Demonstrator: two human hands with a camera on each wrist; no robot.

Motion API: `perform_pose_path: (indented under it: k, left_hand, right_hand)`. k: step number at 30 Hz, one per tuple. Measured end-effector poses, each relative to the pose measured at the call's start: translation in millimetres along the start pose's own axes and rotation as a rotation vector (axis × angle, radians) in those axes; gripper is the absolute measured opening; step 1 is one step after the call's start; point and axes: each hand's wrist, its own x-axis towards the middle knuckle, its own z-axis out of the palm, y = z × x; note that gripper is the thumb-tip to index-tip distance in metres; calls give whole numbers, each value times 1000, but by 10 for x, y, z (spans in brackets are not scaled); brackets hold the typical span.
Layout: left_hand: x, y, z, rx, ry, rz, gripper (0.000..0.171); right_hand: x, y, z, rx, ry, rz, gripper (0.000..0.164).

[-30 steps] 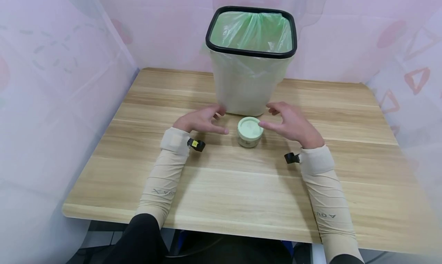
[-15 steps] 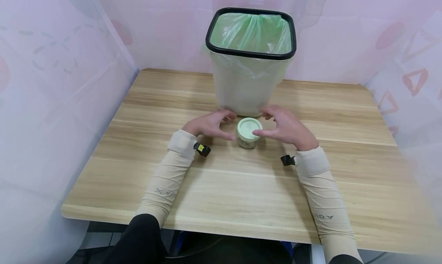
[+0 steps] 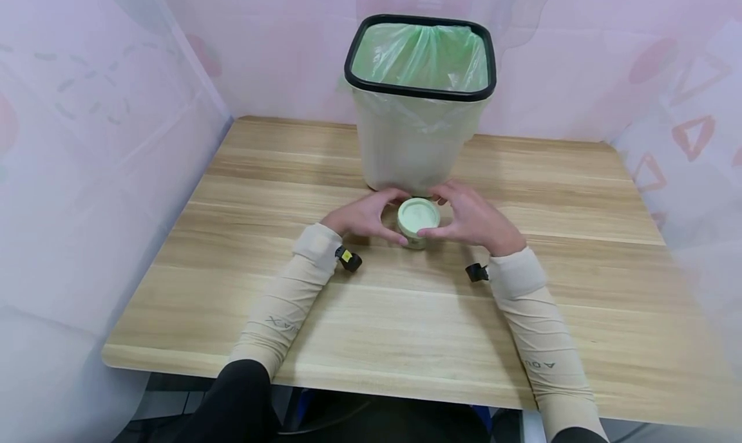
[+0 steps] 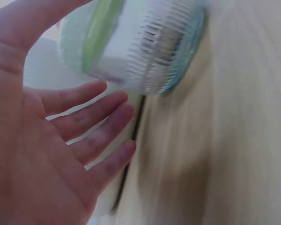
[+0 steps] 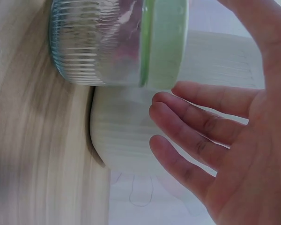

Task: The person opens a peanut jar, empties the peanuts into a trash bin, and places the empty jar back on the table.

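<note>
A small ribbed glass jar with a pale green lid stands upright on the wooden table, just in front of the bin. To its left is my left hand, thumb and fingers spread around that side. My right hand mirrors it on the right, its thumb overlapping the near edge of the lid in the head view. In the left wrist view the fingers extend beside the jar without gripping it. The right wrist view has the fingers relaxed close to the lid; contact there is unclear.
A white bin with a black rim and a green plastic liner stands behind the jar. The wooden table stretches out on both sides. Patterned fabric walls enclose its back and sides.
Both hands have moved inward, the left one to the right and the right one to the left, closing in around the jar. The jar and bin have stayed put.
</note>
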Motion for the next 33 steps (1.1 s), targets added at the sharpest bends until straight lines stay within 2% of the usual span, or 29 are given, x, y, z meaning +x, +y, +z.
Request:
perform_pose_path:
  k: [6,12,19,25,33]
  left_hand:
    - [69,-30,102,-10,9,43,100]
    - [138,-55,197,-32,62,85,95]
    - [171,-58,263,-6,130,41,98]
    - [183,-42,313,14,140,58,92]
    - [177,-56,360,-27,152,61,90]
  right_hand:
    - [13,-22,46,3,21,-38,81]
    - [32,-39,90,11,15,-37,80]
    - [51,-47,127,-22,16,-39,85]
    - [55,-52,155,-26,3,-22,87]
    - [60,-44,209,-21,18,-38,78]
